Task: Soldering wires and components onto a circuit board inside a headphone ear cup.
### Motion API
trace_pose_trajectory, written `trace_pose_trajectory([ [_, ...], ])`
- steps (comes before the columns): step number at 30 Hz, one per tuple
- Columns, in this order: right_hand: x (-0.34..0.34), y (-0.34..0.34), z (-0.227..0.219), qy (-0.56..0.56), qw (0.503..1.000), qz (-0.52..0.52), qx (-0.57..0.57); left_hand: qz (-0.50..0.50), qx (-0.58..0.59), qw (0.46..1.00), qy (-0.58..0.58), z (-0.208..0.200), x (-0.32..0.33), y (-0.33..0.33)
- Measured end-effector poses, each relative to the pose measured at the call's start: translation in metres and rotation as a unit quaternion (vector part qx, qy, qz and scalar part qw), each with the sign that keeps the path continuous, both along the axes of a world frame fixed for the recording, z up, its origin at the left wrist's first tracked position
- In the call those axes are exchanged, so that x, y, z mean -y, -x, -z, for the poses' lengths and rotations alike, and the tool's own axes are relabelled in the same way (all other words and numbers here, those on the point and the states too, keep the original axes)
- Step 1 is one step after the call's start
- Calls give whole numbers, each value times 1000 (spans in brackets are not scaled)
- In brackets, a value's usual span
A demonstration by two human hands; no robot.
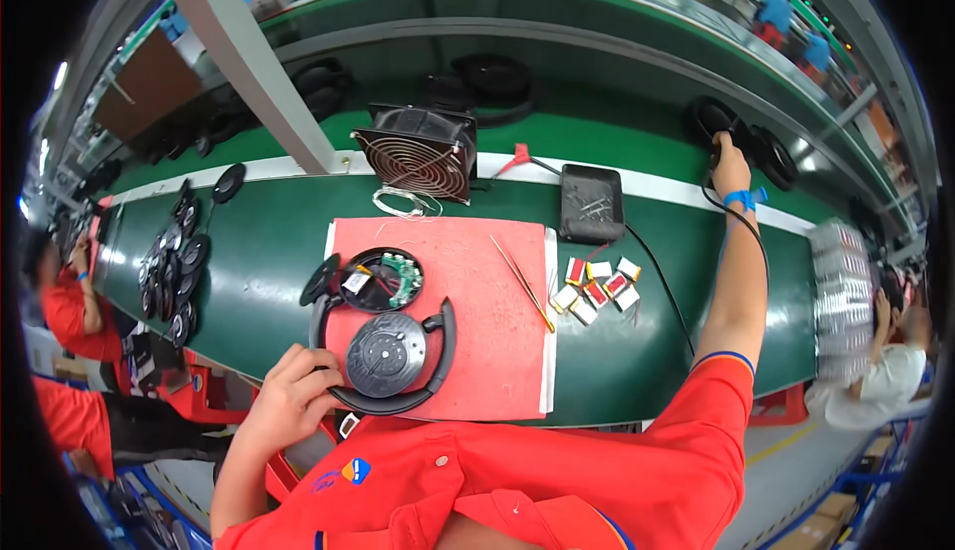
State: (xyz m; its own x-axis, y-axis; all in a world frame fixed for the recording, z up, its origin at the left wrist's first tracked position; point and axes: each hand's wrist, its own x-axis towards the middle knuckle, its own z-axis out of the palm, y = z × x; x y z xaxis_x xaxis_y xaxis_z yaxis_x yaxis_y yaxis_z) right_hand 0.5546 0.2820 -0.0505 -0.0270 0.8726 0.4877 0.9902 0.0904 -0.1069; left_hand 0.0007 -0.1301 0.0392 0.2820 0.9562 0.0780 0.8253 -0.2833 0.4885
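Note:
Black over-ear headphones lie on the pink mat (468,351). One ear cup (378,279) is opened, showing a green circuit board and wires, while the other cup (386,353) shows a closed round face. My left hand (295,391) has its fingers curled on the headband (383,403) at the mat's near left edge. Reaching to the far right, my right hand (731,160) is closed on black headphones (714,117) on the green belt; its fingertips are partly hidden. A blue strap (746,198) with a black cord is around that wrist. Yellow-tipped tweezers (527,289) lie on the mat.
A fan (418,152) stands behind the mat, beside a black tray (591,202) of small metal parts. Several small batteries (597,291) lie to the right. Black ear-cup parts (177,262) are heaped at left; clear trays (843,291) stack at right. People work on both sides.

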Motion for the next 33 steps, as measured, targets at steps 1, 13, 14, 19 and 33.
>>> trace_pose_trajectory([
  [1,-8,-2,4,2,1000,-8,1,16,14,1000,-12,-7,-4,-4],
  [13,68,-26,-77,-25,962,-159,-220,222,98,965,-101,-63,-274,-165],
  [14,90,-23,-89,-31,959,-155,-236,221,96,962,-131,-48,-305,-183],
  [19,183,-8,-109,-138,963,-179,-147,145,93,964,-203,44,-426,-258],
  [33,296,152,-144,-176,870,-423,-183,270,141,920,-247,-37,-165,-155],
])
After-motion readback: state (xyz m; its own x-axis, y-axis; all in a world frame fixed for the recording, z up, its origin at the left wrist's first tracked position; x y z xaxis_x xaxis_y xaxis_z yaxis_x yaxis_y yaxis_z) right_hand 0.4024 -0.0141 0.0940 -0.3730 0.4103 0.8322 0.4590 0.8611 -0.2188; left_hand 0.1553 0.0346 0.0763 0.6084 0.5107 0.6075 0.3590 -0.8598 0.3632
